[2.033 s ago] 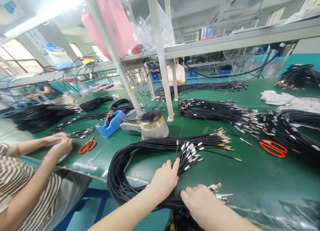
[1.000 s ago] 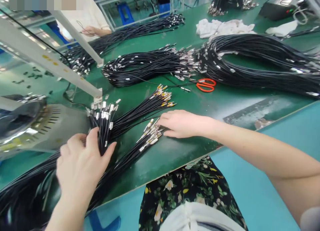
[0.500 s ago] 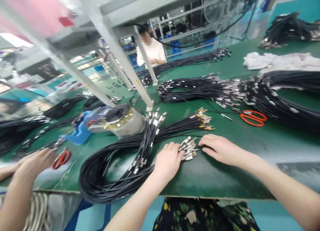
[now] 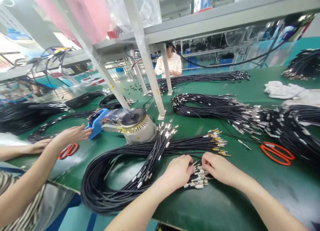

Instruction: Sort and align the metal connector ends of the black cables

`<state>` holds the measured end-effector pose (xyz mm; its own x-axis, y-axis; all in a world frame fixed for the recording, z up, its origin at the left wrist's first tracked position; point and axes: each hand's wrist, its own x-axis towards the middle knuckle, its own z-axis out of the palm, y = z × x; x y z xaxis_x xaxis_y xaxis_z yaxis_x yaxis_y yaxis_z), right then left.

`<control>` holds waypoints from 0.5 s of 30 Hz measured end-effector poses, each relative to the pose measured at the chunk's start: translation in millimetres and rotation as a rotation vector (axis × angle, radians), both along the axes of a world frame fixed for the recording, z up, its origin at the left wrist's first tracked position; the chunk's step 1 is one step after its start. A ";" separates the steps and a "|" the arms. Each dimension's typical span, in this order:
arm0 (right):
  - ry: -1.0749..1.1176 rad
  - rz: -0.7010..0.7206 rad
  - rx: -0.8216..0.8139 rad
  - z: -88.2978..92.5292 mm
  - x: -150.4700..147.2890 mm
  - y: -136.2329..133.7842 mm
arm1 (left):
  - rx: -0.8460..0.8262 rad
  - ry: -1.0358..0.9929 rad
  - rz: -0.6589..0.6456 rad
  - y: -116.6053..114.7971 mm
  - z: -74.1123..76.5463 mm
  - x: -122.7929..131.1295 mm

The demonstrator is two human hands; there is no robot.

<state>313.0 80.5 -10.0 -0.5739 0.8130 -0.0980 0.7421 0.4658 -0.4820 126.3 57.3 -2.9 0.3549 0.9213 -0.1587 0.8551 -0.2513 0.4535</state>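
The black cable bundle [image 4: 88, 181] lies before me on the green surface [image 4: 232, 204], bent round in a wide loop at the left, its near side at the surface's near edge and seeming to hang slightly over it. I judge it fairly heavy taken whole, though each cable should be light, springy and smooth-jacketed, ready to slide against its neighbours. The bend would probably push back if squeezed tighter. The best hold, I think, is round the cables just behind their ends, since the metal tips look hard, slick and easier to knock or bend.

My left grip [image 4: 178, 171] curls over the near strand by its silver connector ends [image 4: 198, 183]; my right grip [image 4: 220, 167] meets them from the right, fingers bent inward, thumb close to the fingertips. Both touch that cluster, but I cannot tell whether either one pinches a particular cable.

In looks, the bundle is matte black and thick with parallel cables. The near ends are silver and whitish, lying unevenly. The far strand runs right to yellow-marked tips [image 4: 220, 142]. A looser group with white tags [image 4: 168, 134] crosses that strand and leans far, its head just right of the grey round machine [image 4: 140, 134].
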 end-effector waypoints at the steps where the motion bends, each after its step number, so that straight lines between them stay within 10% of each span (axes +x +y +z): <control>1: 0.007 0.042 -0.074 0.9 4.5 -3.1 | -0.028 -0.007 -0.006 -1.2 -0.5 0.2; 4: -0.002 0.135 -0.225 2.1 14.3 -8.2 | -0.060 0.044 -0.027 -4.4 -3.0 4.0; 15: 0.091 0.178 0.068 -4.7 6.1 -4.4 | -0.064 -0.147 -0.014 -6.9 0.0 8.9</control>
<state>319.1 76.1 -14.7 -0.7130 0.7011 0.0126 0.6002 0.6195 -0.5060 135.3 50.4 -2.9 0.3915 0.9057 -0.1629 0.7751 -0.2291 0.5888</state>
